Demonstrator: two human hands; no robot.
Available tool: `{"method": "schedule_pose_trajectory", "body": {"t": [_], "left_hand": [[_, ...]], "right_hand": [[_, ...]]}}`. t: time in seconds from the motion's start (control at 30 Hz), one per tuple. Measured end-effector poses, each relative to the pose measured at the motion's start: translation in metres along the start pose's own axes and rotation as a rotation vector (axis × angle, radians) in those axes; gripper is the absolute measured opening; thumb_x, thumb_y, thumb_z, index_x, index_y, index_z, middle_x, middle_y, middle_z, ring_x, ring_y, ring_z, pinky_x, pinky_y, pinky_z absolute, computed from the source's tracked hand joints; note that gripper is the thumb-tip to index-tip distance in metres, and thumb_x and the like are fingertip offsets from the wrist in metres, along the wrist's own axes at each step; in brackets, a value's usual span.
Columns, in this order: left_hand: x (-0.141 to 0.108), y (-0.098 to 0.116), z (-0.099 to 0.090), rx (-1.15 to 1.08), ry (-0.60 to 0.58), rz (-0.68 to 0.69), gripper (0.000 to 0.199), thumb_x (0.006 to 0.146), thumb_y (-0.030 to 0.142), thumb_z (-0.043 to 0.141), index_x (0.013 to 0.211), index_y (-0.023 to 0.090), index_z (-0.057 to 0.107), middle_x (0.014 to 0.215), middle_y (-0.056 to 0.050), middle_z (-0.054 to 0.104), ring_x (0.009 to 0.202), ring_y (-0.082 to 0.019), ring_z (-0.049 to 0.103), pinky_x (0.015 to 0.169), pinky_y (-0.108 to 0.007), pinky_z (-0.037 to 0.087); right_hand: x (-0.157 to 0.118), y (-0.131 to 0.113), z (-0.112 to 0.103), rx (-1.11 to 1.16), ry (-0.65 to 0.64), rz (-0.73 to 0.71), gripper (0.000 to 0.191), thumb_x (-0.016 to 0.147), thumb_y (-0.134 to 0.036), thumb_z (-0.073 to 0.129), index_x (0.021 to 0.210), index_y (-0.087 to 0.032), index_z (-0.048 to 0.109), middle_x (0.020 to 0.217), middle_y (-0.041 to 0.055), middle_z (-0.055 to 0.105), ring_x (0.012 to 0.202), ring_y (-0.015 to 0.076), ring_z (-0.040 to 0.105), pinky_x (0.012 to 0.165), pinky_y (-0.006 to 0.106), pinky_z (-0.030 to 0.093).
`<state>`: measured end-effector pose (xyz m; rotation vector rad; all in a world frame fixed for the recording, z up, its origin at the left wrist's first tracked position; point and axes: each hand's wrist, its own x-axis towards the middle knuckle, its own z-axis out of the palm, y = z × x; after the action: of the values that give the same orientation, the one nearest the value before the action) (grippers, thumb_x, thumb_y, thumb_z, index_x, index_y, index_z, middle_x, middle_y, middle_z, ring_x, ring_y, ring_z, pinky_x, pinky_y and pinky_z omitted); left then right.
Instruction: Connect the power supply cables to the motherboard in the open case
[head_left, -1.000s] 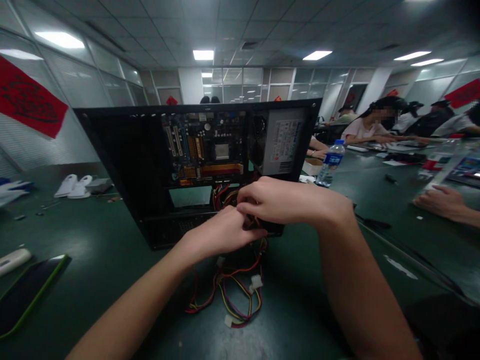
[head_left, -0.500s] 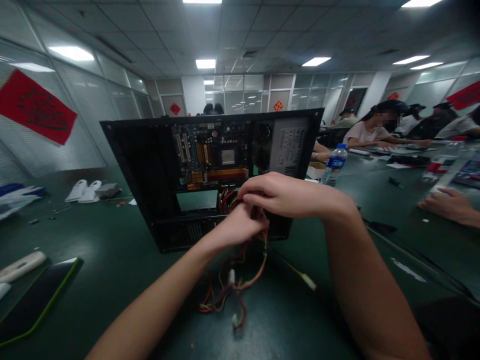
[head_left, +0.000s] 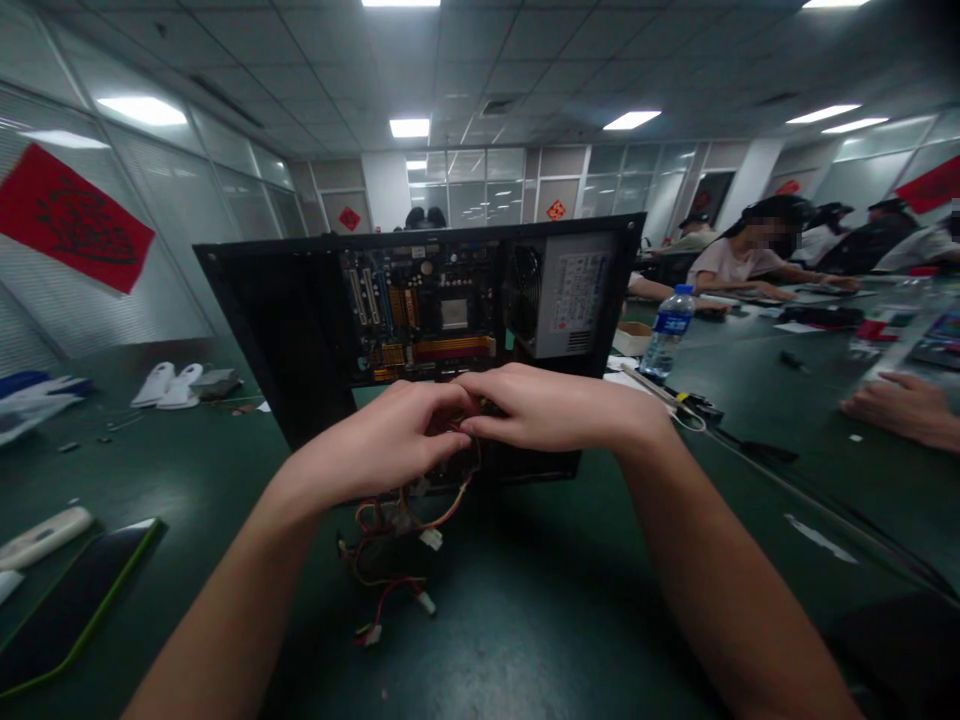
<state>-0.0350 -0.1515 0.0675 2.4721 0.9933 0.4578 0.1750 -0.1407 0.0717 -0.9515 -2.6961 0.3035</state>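
A black computer case (head_left: 292, 330) stands open on the green table, its inside facing me. In it are a motherboard (head_left: 454, 312) and, at the upper right, a silver power supply (head_left: 574, 300). My left hand (head_left: 397, 430) and my right hand (head_left: 525, 405) meet at the lower middle of the case, fingers curled around a bundle of thin wires. Both thumbs nearly touch. Red, yellow and black cables (head_left: 390, 580) with white plugs hang below my left hand onto the table.
At left lie a green-edged phone (head_left: 79, 600), white objects (head_left: 169, 385) and a grey block (head_left: 215, 382). A water bottle (head_left: 669, 335), a small box (head_left: 634, 338) and black cables (head_left: 810, 490) are at right. People sit beyond; a person's hand (head_left: 900, 410) rests at far right.
My left hand has moved left and up, from under my right hand to beside it. The hanging cables have shifted left, and the case has tilted slightly.
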Motion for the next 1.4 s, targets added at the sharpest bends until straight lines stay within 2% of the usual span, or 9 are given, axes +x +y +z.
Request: {"method": "schedule_pose_trajectory", "body": {"t": [0.37,0.5,0.67,0.77,0.87,1.0,1.1,1.23,1.4], "left_hand": [[-0.002,-0.005,-0.005,-0.178,0.08,0.024,0.039,0.09,0.031,0.067,0.128,0.022,0.063,0.119,-0.006,0.072,0.102,-0.022,0.07,0.085,-0.032,0.056],[-0.007,-0.006,-0.011,-0.182,-0.105,-0.052,0.036,0.092,0.035,0.065,0.125,0.021,0.065,0.11,-0.005,0.074,0.094,-0.02,0.07,0.078,-0.028,0.055],[-0.015,-0.01,-0.025,-0.097,-0.461,-0.105,0.022,0.095,0.036,0.059,0.091,0.019,0.072,0.079,0.0,0.069,0.072,-0.015,0.063,0.063,-0.021,0.047],[-0.017,-0.01,-0.029,-0.108,-0.325,-0.068,0.029,0.096,0.041,0.06,0.083,0.017,0.07,0.07,0.001,0.061,0.062,-0.012,0.055,0.056,-0.02,0.041],[-0.017,-0.005,-0.029,-0.151,-0.002,-0.012,0.032,0.094,0.046,0.063,0.085,0.017,0.073,0.07,0.0,0.062,0.059,-0.011,0.051,0.053,-0.019,0.04],[-0.02,-0.002,-0.029,-0.242,0.201,-0.004,0.031,0.09,0.047,0.069,0.094,0.017,0.076,0.074,-0.002,0.069,0.061,-0.012,0.058,0.053,-0.019,0.045],[-0.023,-0.008,-0.032,-0.303,0.168,0.03,0.031,0.086,0.039,0.075,0.11,0.02,0.075,0.094,-0.006,0.075,0.083,-0.018,0.07,0.069,-0.025,0.058],[-0.022,-0.019,-0.03,-0.449,0.133,0.075,0.069,0.078,0.03,0.083,0.143,0.029,0.059,0.141,-0.011,0.064,0.123,-0.029,0.066,0.095,-0.038,0.06],[-0.007,-0.029,-0.014,-0.406,-0.023,-0.067,0.083,0.082,0.039,0.08,0.155,0.031,0.041,0.144,-0.013,0.062,0.114,-0.023,0.071,0.087,-0.031,0.06]], "right_hand": [[-0.012,0.015,-0.019,0.079,-0.013,-0.036,0.042,0.098,-0.052,0.059,0.103,-0.013,0.074,0.081,0.002,0.069,0.067,0.0127,0.056,0.059,0.025,0.034],[-0.015,0.015,-0.023,0.132,-0.052,-0.027,0.048,0.093,-0.06,0.063,0.098,-0.014,0.074,0.081,0.0022,0.07,0.069,0.0129,0.057,0.059,0.025,0.036],[-0.016,0.013,-0.023,0.163,-0.118,-0.009,0.047,0.094,-0.06,0.062,0.091,-0.015,0.074,0.08,0.0022,0.071,0.067,0.0123,0.059,0.058,0.024,0.037],[-0.013,0.01,-0.019,0.123,-0.122,0.002,0.046,0.093,-0.059,0.063,0.089,-0.015,0.073,0.077,0.0012,0.069,0.064,0.0122,0.058,0.057,0.024,0.037],[-0.008,0.003,-0.015,0.139,-0.082,-0.054,0.039,0.092,-0.053,0.068,0.099,-0.015,0.072,0.089,0.0033,0.072,0.074,0.0143,0.062,0.065,0.024,0.042],[-0.006,-0.002,-0.012,0.182,0.092,-0.117,0.035,0.098,-0.048,0.06,0.09,-0.015,0.068,0.076,0.0009,0.066,0.066,0.0121,0.055,0.061,0.024,0.039],[-0.006,0.002,-0.012,0.252,0.389,-0.106,0.044,0.1,-0.055,0.055,0.078,-0.016,0.062,0.065,-0.0018,0.055,0.059,0.0105,0.047,0.057,0.024,0.035],[0.004,0.014,-0.008,0.473,0.75,-0.072,0.05,0.096,-0.068,0.055,0.082,-0.02,0.058,0.061,-0.0033,0.049,0.056,0.0109,0.046,0.055,0.025,0.038],[0.021,0.022,0.0,0.649,0.998,-0.019,0.055,0.095,-0.077,0.045,0.091,-0.023,0.056,0.068,-0.0025,0.05,0.059,0.0119,0.052,0.059,0.026,0.047]]}}
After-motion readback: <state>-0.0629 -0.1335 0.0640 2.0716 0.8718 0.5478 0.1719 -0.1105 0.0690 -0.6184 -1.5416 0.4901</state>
